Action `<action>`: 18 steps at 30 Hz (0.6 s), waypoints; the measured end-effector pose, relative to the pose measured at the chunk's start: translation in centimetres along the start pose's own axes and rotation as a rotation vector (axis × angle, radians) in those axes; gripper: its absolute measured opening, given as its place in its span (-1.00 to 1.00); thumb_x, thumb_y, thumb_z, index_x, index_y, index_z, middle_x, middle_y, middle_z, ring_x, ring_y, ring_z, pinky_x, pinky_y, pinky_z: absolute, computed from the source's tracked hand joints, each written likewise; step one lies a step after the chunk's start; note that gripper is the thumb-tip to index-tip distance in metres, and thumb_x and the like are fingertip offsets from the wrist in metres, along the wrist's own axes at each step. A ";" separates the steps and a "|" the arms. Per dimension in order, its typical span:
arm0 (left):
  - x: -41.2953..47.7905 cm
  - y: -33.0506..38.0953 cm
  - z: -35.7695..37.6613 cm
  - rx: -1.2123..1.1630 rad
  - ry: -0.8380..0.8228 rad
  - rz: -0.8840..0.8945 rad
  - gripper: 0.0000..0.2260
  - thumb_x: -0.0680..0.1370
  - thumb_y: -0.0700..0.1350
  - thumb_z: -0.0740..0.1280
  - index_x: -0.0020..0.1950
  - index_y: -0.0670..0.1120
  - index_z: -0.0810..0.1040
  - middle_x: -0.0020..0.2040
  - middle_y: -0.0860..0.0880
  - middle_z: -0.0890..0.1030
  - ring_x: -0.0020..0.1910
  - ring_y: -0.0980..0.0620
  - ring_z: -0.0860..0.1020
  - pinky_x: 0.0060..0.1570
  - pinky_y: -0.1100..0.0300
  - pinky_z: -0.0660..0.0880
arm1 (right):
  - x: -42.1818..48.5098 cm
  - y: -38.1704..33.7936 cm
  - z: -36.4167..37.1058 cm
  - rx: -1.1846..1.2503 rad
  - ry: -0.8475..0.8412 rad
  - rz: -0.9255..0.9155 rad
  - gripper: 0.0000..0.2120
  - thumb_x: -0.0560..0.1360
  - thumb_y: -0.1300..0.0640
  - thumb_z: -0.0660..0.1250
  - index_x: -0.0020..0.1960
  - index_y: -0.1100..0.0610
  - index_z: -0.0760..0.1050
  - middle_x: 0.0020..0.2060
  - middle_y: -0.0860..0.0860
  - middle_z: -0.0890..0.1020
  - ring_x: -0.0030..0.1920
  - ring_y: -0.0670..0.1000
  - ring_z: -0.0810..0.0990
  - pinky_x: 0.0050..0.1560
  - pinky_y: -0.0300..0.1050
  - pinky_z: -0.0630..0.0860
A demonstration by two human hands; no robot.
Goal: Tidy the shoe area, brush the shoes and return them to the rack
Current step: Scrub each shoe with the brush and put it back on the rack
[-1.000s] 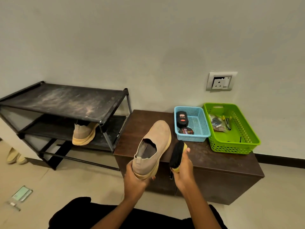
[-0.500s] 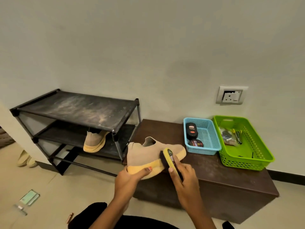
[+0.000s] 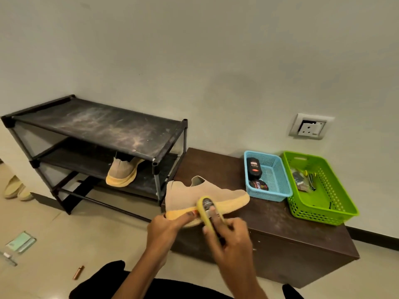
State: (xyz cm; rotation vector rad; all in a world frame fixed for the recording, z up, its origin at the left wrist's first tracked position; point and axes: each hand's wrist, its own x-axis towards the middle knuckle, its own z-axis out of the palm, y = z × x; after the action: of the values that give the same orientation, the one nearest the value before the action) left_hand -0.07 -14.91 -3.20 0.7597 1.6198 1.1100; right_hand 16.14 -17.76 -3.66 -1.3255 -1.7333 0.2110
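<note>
The rack (image 3: 97, 126) stands leftmost, a matching shoe (image 3: 123, 174) on its middle shelf. The left hand (image 3: 164, 228), nearer the rack, grips the tan shoe (image 3: 200, 194) at its heel; the shoe lies lengthwise left to right over the worktop (image 3: 280, 223), toe rightward. The right hand (image 3: 235, 242) curls round the yellow brush (image 3: 207, 206), pressed against the sole.

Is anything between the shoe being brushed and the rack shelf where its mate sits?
Only the rack's front right post stands between the held shoe and the middle shelf. The shelf's front is open, with room left of the other shoe. The brush in the right hand is against the shoe's side.
</note>
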 end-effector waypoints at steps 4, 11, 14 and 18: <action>1.0 0.3 -0.5 0.012 -0.035 -0.023 -0.32 -0.07 0.25 0.54 -0.14 -0.18 0.63 -0.18 -0.09 0.67 -0.15 -0.09 0.63 -0.21 0.07 0.53 | 1.7 2.9 -0.9 -0.113 0.118 0.138 -0.53 0.42 -0.12 0.23 0.30 -0.03 0.42 -0.28 -0.01 0.37 -0.28 -0.07 0.39 -0.20 -0.30 0.41; 1.2 0.7 -0.9 0.028 -0.032 -0.009 -0.35 -0.03 0.26 0.55 -0.15 -0.17 0.60 -0.16 -0.13 0.65 -0.13 -0.10 0.61 -0.08 -0.05 0.57 | 1.1 2.2 0.6 -0.026 0.028 0.125 -0.62 0.44 -0.11 0.34 0.23 -0.08 0.51 -0.20 -0.01 0.37 -0.22 -0.14 0.41 -0.21 -0.27 0.43; 0.8 1.0 -0.8 0.069 -0.038 0.008 -0.49 0.14 0.15 0.61 -0.14 -0.17 0.58 -0.14 -0.12 0.64 -0.13 -0.08 0.59 -0.17 0.05 0.53 | 2.6 4.1 -0.2 -0.064 0.209 0.284 -0.55 0.42 0.03 0.40 0.29 0.00 0.43 -0.25 0.01 0.35 -0.28 -0.01 0.41 -0.18 -0.19 0.44; 1.2 1.3 -1.0 0.063 -0.024 -0.003 -0.32 -0.10 0.26 0.52 -0.19 -0.20 0.62 -0.21 -0.13 0.65 -0.19 -0.10 0.60 -0.18 -0.03 0.54 | 0.0 0.1 1.2 0.076 0.010 -0.013 -0.59 0.45 -0.04 0.32 0.27 0.02 0.50 -0.19 -0.03 0.37 -0.21 -0.22 0.38 -0.16 -0.45 0.37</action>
State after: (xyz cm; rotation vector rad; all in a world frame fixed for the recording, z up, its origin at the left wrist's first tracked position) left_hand -1.38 -13.68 -2.34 0.8079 1.6419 1.0483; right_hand 15.27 -17.31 -4.42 -1.2573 -1.7085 0.2601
